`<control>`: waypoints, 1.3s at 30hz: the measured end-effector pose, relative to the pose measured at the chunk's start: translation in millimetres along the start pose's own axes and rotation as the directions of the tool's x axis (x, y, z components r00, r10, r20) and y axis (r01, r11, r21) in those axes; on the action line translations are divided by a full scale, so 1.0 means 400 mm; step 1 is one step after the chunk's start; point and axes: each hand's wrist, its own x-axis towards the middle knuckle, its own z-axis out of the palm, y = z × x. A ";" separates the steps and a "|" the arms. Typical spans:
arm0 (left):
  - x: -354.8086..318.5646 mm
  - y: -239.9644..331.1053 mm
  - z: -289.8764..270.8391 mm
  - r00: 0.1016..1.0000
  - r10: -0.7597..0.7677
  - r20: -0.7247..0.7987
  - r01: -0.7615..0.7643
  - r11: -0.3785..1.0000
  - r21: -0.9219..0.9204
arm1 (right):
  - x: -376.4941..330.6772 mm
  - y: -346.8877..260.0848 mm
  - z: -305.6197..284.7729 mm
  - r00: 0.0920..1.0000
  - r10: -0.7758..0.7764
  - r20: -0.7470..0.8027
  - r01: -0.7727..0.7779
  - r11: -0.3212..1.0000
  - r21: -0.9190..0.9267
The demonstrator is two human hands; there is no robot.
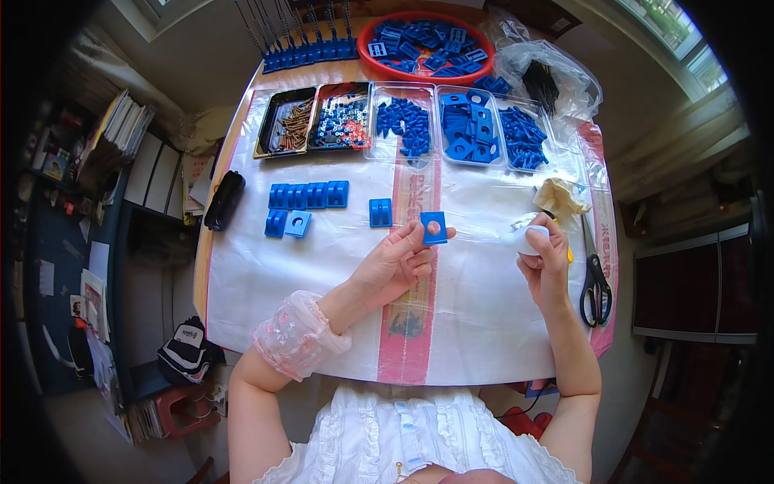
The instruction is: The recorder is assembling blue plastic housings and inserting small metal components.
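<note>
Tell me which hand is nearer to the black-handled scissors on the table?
Right. The right hand, holding a white object, is just left of the black-handled scissors; the left hand is much farther left.

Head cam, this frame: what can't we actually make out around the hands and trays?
- White object in the right hand: fingers cover most of it; its kind is unclear.
- Blue square plate in the left hand: its underside faces away, and the fingertips cover its lower edge.
- Contents of the black tray: too small to identify individually.
- Dark items in the clear bag: blurred by plastic and fisheye bending near the rim.
</note>
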 end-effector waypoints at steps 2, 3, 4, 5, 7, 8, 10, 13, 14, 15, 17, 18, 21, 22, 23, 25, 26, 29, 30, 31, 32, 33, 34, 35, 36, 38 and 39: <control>0.001 0.000 -0.003 1.000 -0.001 0.011 0.001 1.000 0.005 | 0.000 0.000 0.000 1.000 0.000 -0.002 0.000 1.000 0.001; 0.001 -0.001 -0.004 1.000 -0.001 0.004 0.001 1.000 0.006 | 0.000 0.000 0.000 1.000 -0.001 0.003 0.001 1.000 0.003; 0.001 -0.002 -0.005 1.000 -0.002 -0.002 0.002 1.000 0.008 | 0.000 -0.002 0.001 1.000 -0.002 0.009 0.002 1.000 0.005; 0.001 -0.002 -0.005 1.000 -0.002 -0.008 0.002 1.000 0.009 | 0.000 -0.003 0.001 1.000 -0.003 0.014 0.003 1.000 0.007; 0.000 0.002 0.006 1.000 -0.006 -0.027 0.006 1.000 0.006 | -0.003 -0.005 0.007 1.000 -0.002 0.007 0.002 1.000 0.001; -0.001 0.003 0.010 0.999 -0.008 -0.037 0.008 1.000 0.005 | -0.003 -0.004 0.008 1.000 -0.002 0.003 0.002 1.000 -0.002; -0.001 0.001 0.005 1.000 -0.004 -0.026 0.004 1.000 0.006 | -0.003 -0.005 0.008 1.000 -0.004 0.008 0.004 1.000 -0.002; 0.002 -0.001 -0.004 1.000 -0.004 -0.021 0.004 1.000 0.012 | -0.001 -0.003 0.003 1.000 -0.002 0.007 0.002 1.000 -0.001; 0.002 -0.002 -0.006 1.000 -0.005 -0.021 0.005 1.000 0.015 | -0.001 -0.002 0.002 1.000 0.000 0.005 0.000 1.000 0.000; 0.003 -0.002 -0.007 1.000 -0.003 -0.019 0.003 1.000 0.012 | -0.001 -0.001 0.002 1.000 0.001 0.005 -0.001 1.000 0.000; 0.003 -0.003 -0.009 1.000 -0.001 -0.015 0.001 1.000 0.006 | -0.001 0.000 0.002 1.000 0.003 0.004 -0.003 1.000 0.001; 0.003 -0.003 -0.009 1.000 -0.001 -0.009 0.001 1.000 0.003 | -0.001 -0.001 0.002 1.000 0.002 0.008 -0.002 1.000 0.003; 0.003 -0.003 -0.007 1.000 -0.002 -0.001 0.002 1.000 -0.002 | -0.001 -0.003 0.002 1.000 0.000 0.013 0.000 1.000 0.009; 0.002 -0.002 -0.004 1.000 -0.002 -0.005 0.002 1.000 -0.003 | -0.002 -0.003 0.004 1.000 0.000 0.011 0.000 1.000 0.010; 0.001 -0.001 -0.002 1.000 -0.001 -0.008 0.001 1.000 -0.004 | -0.002 -0.003 0.005 1.000 0.000 0.008 0.000 1.000 0.012; 0.002 -0.001 -0.004 1.000 0.001 0.000 -0.001 1.000 0.002 | -0.002 -0.004 0.007 1.000 -0.003 0.007 0.003 1.000 0.011; 0.002 -0.001 -0.005 1.000 0.002 0.003 -0.002 1.000 0.004 | -0.002 -0.005 0.007 1.000 -0.005 0.006 0.005 1.000 0.010; 0.000 0.001 -0.004 1.000 -0.005 -0.004 0.005 1.000 0.009 | -0.001 -0.004 0.005 1.000 -0.006 0.015 0.005 1.000 0.009; 0.001 0.001 -0.004 1.000 -0.004 -0.004 0.004 1.000 0.009 | 0.000 -0.004 0.004 1.000 -0.007 0.014 0.007 1.000 0.011; 0.002 0.000 -0.005 1.000 -0.003 -0.004 0.003 1.000 0.008 | 0.000 -0.004 0.002 1.000 -0.008 0.014 0.008 1.000 0.013; 0.002 0.000 -0.005 1.000 -0.002 -0.004 0.002 1.000 0.008 | 0.001 -0.004 0.001 1.000 -0.010 0.014 0.010 1.000 0.015; 0.002 0.000 -0.005 1.000 -0.003 -0.008 0.004 1.000 0.008 | 0.001 -0.004 0.001 1.000 -0.008 0.013 0.008 1.000 0.013; 0.002 0.000 -0.005 1.000 -0.005 -0.012 0.005 1.000 0.008 | 0.000 -0.004 0.003 1.000 -0.007 0.013 0.006 1.000 0.011; 0.002 0.000 -0.006 1.000 -0.007 -0.016 0.007 1.000 0.008 | 0.000 -0.003 0.004 1.000 -0.005 0.013 0.005 1.000 0.009; 0.002 0.001 -0.005 1.000 -0.008 -0.016 0.008 1.000 0.008 | 0.000 -0.004 0.004 1.000 -0.006 0.011 0.006 1.000 0.010; 0.001 0.001 -0.003 1.000 -0.010 -0.016 0.010 1.000 0.009 | 0.000 -0.004 0.005 1.000 -0.007 0.009 0.007 1.000 0.011; 0.001 0.002 -0.003 1.000 -0.009 -0.018 0.009 1.000 0.009 | 0.000 -0.004 0.006 1.000 -0.007 0.006 0.007 1.000 0.009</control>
